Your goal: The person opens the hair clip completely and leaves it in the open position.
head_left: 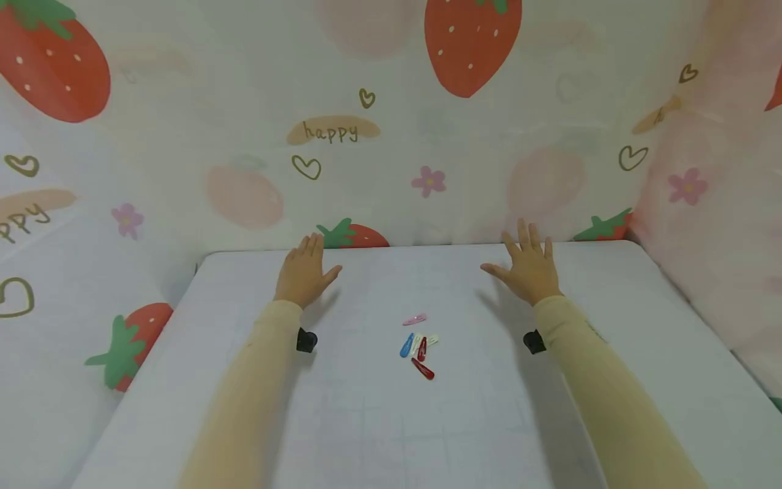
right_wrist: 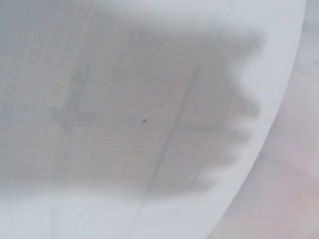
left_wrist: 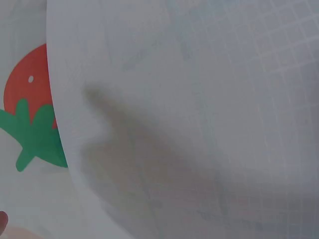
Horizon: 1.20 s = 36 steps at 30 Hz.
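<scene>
My left hand (head_left: pixel 302 275) is held over the far left part of the white table, fingers straight and thumb out to the side, holding nothing. Opposite it, my right hand (head_left: pixel 529 272) spreads its fingers over the far right part, also without anything in it. Between and nearer than both hands lies a small group of snap hair clips: a pink clip (head_left: pixel 415 319) set apart at the back, a blue clip (head_left: pixel 406 345), whitish clips (head_left: pixel 432 339), a red clip (head_left: pixel 422 349) and a dark red clip (head_left: pixel 423 369) in front. The wrist views show mostly hand shadows on the tabletop.
The white table (head_left: pixel 366 435) ends at a far edge just beyond the fingers. A strawberry-print curtain (head_left: pixel 391 149) hangs behind it and along both sides. Small black devices (head_left: pixel 307 340) sit at the wrists, below the cream sleeves (head_left: pixel 244 380).
</scene>
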Tool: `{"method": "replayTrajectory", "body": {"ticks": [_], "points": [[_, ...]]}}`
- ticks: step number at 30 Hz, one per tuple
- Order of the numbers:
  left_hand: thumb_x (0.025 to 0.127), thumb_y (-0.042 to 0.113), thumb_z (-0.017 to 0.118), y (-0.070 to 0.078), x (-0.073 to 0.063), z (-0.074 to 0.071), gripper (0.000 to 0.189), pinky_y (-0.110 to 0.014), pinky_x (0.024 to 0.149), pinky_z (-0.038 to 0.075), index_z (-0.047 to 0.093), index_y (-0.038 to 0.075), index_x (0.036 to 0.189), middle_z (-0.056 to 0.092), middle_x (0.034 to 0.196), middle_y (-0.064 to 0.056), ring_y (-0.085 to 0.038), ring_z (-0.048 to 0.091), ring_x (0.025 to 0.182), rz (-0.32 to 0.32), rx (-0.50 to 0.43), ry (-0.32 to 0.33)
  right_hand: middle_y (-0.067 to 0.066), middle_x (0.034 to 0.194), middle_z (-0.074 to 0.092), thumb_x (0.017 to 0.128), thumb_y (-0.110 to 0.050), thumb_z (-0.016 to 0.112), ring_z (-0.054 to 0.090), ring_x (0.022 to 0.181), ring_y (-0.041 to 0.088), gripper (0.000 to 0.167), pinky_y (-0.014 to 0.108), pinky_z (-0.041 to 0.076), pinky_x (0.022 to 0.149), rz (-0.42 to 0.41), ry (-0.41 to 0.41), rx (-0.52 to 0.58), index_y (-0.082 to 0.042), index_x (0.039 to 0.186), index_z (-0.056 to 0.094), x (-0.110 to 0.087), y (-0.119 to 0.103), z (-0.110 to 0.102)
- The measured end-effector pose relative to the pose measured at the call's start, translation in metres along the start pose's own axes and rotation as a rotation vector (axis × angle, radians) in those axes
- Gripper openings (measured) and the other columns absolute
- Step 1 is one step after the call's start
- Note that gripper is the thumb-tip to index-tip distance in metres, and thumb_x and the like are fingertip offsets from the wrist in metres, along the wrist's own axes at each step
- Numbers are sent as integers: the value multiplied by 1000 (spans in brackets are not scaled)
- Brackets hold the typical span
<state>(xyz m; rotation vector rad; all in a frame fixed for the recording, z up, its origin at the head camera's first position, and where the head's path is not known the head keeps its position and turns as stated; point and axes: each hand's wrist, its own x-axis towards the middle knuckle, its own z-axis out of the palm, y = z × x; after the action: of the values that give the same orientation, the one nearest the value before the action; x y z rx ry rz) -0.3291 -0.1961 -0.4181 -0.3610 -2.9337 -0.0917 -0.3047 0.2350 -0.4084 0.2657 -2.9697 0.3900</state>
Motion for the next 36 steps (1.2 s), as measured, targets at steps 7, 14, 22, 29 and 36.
{"method": "replayTrajectory", "body": {"ticks": [7,14,22,29,36], "points": [[101,48,49,5,-2,0,78,-51,118,32,31,-10,150,36,156,-26,-39,36,145,63,5,17,19,167,-8,94,-66,49,-9,154,39,93,62,-4,121,-11,-13,-1,-6,158,19,1,-3,6],[100,46,51,9,-2,4,71,-50,113,38,41,-8,145,43,151,-27,-40,42,140,98,-12,36,20,167,-3,95,-60,52,-4,154,41,90,62,-2,121,-12,-31,7,-5,158,21,-3,-7,10],[98,43,57,17,-5,8,67,-53,106,45,46,-7,142,48,147,-26,-41,49,134,127,-20,81,23,166,2,94,-57,56,-1,153,44,89,64,2,120,-29,-44,12,-3,157,23,-6,-17,12],[98,43,58,29,-11,5,67,-51,108,44,46,-5,144,45,151,-24,-40,49,136,142,-70,66,23,166,0,94,-54,59,0,153,44,90,63,4,120,-34,-66,63,-4,157,21,-6,-21,14],[96,41,61,38,-11,2,69,-49,110,43,44,-4,146,38,156,-23,-38,47,137,159,-67,92,23,166,3,94,-55,58,2,153,43,89,63,6,120,-43,-57,84,-5,158,21,-5,-23,17]]}}
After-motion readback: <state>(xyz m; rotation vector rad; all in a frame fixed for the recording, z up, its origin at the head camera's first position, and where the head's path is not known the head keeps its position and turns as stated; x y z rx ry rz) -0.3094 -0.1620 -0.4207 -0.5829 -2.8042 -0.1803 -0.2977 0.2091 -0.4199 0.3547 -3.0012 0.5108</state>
